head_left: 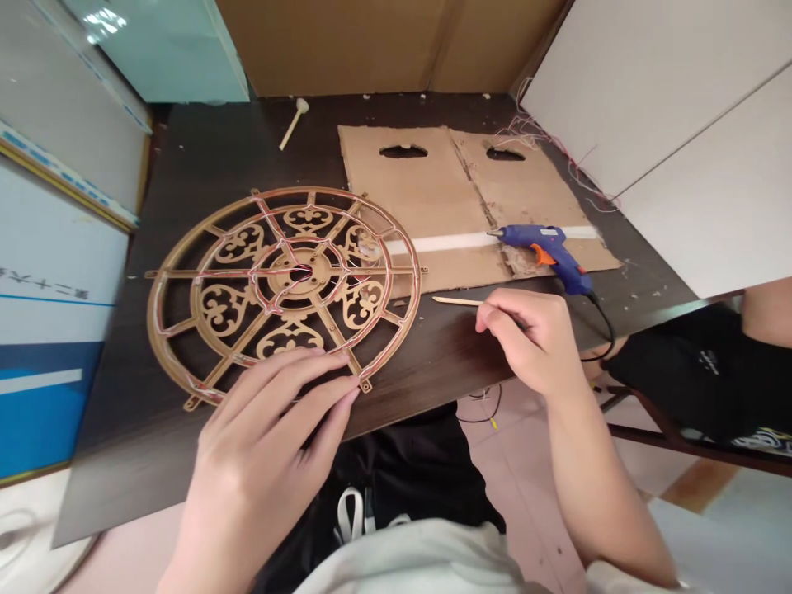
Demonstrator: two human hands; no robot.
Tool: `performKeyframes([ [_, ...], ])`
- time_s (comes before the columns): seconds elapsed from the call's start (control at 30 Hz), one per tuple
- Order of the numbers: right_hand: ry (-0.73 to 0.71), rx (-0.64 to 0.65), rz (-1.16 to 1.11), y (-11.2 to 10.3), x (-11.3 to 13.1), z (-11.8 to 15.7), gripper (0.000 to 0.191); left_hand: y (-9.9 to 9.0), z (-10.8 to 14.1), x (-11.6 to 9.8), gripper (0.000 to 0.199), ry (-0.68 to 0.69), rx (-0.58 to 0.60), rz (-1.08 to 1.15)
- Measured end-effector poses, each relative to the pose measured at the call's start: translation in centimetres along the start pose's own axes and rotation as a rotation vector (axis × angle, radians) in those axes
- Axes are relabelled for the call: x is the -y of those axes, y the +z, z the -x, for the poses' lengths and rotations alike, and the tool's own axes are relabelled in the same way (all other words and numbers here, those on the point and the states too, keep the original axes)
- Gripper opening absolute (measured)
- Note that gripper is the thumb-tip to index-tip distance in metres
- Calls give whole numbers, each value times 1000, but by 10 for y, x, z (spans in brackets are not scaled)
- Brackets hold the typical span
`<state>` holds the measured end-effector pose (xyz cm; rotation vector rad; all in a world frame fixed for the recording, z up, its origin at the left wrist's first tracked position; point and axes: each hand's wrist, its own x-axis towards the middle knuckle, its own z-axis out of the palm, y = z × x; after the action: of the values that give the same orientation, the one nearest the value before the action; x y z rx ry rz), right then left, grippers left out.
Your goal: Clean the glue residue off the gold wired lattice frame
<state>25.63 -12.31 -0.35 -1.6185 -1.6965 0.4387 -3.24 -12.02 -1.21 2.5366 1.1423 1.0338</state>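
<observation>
A round gold-brown openwork frame (299,271) lies on the dark table, with thin reddish wires running along its rings and spokes. My left hand (272,437) rests on the frame's near edge, fingers extended and fingertips touching the rim. Between the thumb and fingers of my right hand (525,334) is a thin wooden stick (456,301), its tip pointing left, just right of the frame. A blue glue gun (544,247) with an orange trigger lies on a cardboard sheet (421,190), beyond my right hand. Its nozzle points left over a white strip (442,242).
A small stick with a pale blob on its end (293,124) lies at the back of the dark table (210,157). Loose thin wires (578,169) lie at the back right. The glue gun's black cable (610,326) hangs over the edge. Another person's arm (769,312) shows at right.
</observation>
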Motion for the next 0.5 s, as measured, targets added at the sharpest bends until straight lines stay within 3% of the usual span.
performKeyframes([
  [0.17,43,-12,-18,0,-1,-1,42,1,1,-1,32,-9,-10,13],
  [0.5,56,1,-49,-1,-3,-1,45,2,-5,-3,32,-8,20,-2],
])
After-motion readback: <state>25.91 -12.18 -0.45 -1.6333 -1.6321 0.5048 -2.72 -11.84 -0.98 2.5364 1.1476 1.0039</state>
